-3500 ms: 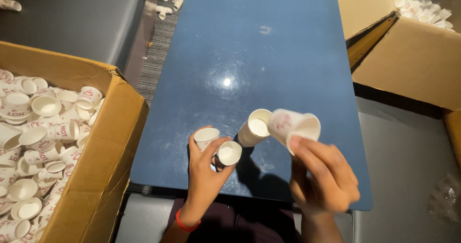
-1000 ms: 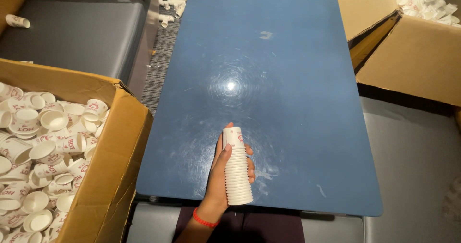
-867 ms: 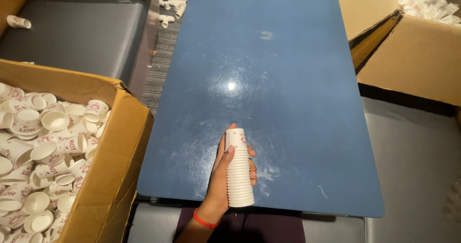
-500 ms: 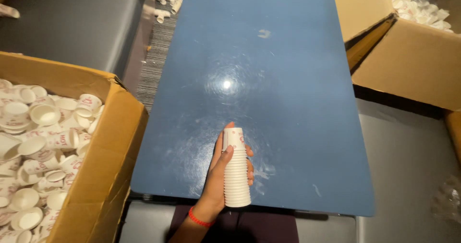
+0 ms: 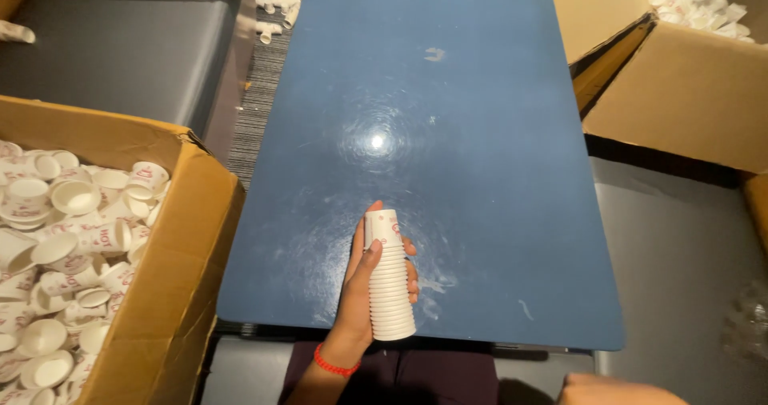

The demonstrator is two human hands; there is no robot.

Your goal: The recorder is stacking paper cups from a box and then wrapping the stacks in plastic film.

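The left hand (image 5: 364, 293) is wrapped around a tall stack of nested white paper cups (image 5: 388, 277), fingers curled over its far side and thumb along the near side. The stack stands mouth-down on the near end of the blue table (image 5: 448, 133), narrow end uppermost, close to the table's front edge. A red band (image 5: 334, 365) sits on that wrist. The right hand (image 5: 616, 389) shows only as a sliver at the bottom edge of view, below the table; whether it is clenched or loose cannot be told. To the left, an open cardboard box (image 5: 172, 293) holds loose white cups (image 5: 72, 237) in a jumble. Another cardboard box (image 5: 688, 93) stands at the right
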